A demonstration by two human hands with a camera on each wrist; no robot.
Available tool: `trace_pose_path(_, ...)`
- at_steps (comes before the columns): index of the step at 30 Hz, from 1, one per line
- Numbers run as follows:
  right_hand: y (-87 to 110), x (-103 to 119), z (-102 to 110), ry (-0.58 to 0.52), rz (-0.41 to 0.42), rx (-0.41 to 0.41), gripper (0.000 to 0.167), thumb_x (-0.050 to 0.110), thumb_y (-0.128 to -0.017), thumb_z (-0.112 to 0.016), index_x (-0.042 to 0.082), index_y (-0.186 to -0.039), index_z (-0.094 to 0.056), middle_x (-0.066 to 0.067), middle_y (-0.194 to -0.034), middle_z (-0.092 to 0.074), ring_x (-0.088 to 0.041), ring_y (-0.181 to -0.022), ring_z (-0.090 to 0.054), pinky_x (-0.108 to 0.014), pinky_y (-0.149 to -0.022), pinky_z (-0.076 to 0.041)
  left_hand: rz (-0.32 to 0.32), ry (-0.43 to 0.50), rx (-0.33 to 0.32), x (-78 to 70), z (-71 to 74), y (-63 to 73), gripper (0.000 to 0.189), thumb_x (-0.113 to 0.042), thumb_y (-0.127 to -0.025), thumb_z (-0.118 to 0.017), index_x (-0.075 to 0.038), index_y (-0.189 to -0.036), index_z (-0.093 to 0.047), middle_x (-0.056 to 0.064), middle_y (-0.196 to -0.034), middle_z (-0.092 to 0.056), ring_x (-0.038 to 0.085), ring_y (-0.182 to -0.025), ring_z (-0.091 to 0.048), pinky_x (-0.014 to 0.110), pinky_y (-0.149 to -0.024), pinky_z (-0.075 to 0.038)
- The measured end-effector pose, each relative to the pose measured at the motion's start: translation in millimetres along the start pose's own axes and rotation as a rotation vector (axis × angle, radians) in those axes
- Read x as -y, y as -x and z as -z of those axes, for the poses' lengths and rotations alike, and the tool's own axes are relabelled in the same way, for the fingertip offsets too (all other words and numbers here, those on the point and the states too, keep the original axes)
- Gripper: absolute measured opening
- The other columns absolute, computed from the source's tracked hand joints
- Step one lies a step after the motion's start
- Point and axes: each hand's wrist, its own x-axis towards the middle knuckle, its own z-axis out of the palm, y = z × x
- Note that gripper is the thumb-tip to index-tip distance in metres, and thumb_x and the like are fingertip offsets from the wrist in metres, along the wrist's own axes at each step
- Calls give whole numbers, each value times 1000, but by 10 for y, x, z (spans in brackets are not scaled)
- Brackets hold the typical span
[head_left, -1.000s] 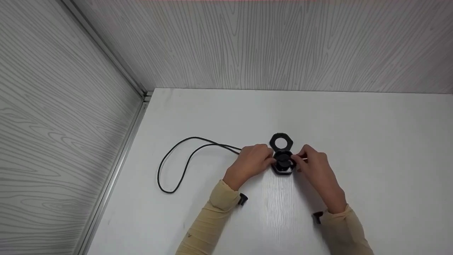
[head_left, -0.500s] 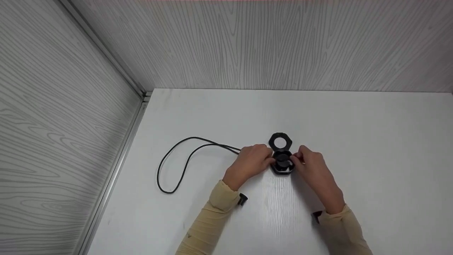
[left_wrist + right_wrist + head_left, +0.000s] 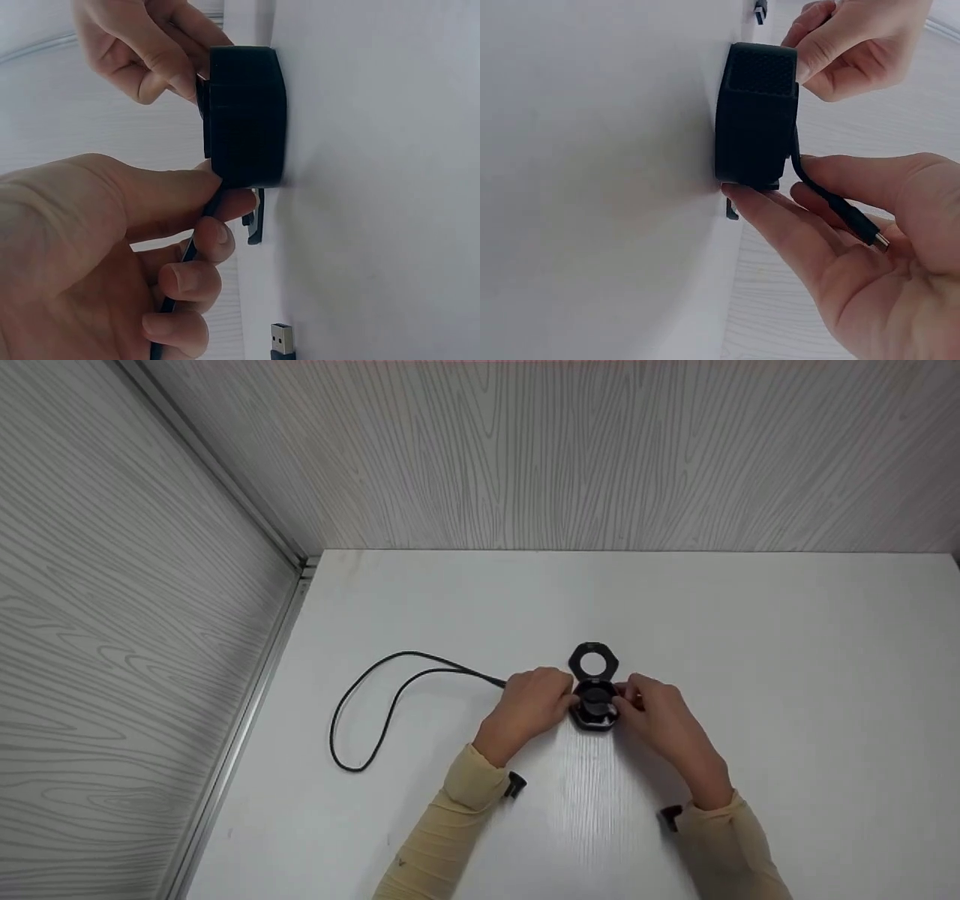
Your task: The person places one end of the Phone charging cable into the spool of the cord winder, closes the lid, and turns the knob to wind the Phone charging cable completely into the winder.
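Observation:
A black hexagonal case [image 3: 595, 726] sits on the white table, its lid [image 3: 576, 663] with a round hole swung back behind it. My left hand [image 3: 529, 706] is at the case's left side, thumb tip at its upper edge in the left wrist view, with a thin black cable [image 3: 171, 296] running through its curled fingers. On the other side, my right hand [image 3: 664, 720] has thumb and fingers around the cable's end, whose USB-C plug [image 3: 862, 225] sticks out toward the palm. Its fingertips touch the case. Inside, a dark round part [image 3: 598, 701] is partly hidden.
The rest of the cable loops [image 3: 409, 652] across the table to the left of my left hand. A USB-A plug [image 3: 282, 340] lies on the table close to the left hand. Grey wood-grain panels [image 3: 480, 457] rise behind and at left.
My right fingers have shifted slightly down and closer in along the case's right side. The cable strands near my left hand have drawn together. The left hand stays nearly still.

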Motion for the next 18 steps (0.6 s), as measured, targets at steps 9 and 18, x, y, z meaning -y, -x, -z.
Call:
trace_pose_path(9,10,-41,8,-95,-79,22,9,10,-104,-66,2,-101,-67,-23,-126,-74,-41,-116,-74,-52,-98,-59,65,36,21,-58,9,-11,25,-26,-102,-70,-10,-82,-70,2,-77,-68,11,-66,-47,28,-56,-36)
trace_pose_path(18,6,54,-41,44,-33,-25,14,9,-94,-78,-1,-102,-73,-16,-112,-65,-34,-105,-70,-48,-90,-55,104,26,55,-75,47,-7,23,-28,-103,-68,-11,-88,-73,4,-84,-75,12,-69,-52,31,-58,-40)
